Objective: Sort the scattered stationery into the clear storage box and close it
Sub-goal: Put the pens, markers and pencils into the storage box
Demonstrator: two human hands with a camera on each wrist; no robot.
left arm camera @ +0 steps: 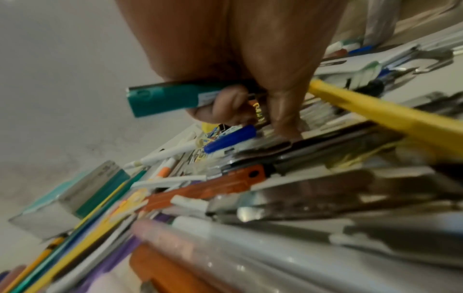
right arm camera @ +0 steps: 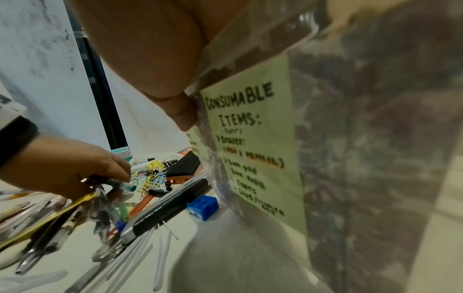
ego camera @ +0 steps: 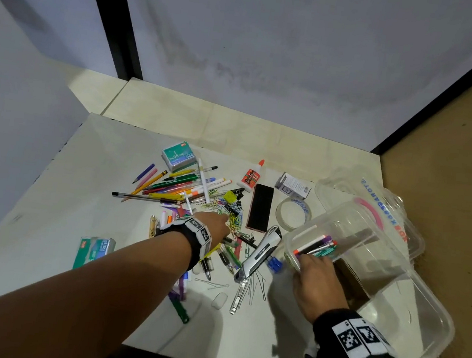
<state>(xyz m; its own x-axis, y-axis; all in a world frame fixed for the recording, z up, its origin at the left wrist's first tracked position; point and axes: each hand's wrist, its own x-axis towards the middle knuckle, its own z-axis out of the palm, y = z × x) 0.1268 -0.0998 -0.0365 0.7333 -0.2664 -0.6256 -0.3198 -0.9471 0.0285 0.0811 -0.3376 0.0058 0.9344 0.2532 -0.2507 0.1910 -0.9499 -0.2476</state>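
Observation:
Pens, pencils, markers and coloured paper clips [ego camera: 231, 215] lie scattered in a pile on the white board [ego camera: 79, 189]. My left hand [ego camera: 223, 222] reaches into the pile and grips a teal pen [left arm camera: 170, 99] along with a yellow pencil [right arm camera: 50, 216]. The clear storage box [ego camera: 381, 271] stands tilted at the right with several pens [ego camera: 315, 245] inside. My right hand [ego camera: 312, 262] grips its near rim, thumb [right arm camera: 180, 115] outside the wall beside a green label [right arm camera: 250, 138]. The clear lid [ego camera: 375, 193] lies behind the box.
A white-and-black cutter [ego camera: 258, 253] and a blue sharpener [ego camera: 275, 264] lie between my hands. A tape roll [ego camera: 293, 212], black board eraser [ego camera: 260, 207], glue bottle [ego camera: 249, 177] and two staple boxes [ego camera: 178, 155] [ego camera: 94, 250] sit around the pile. Walls close in behind.

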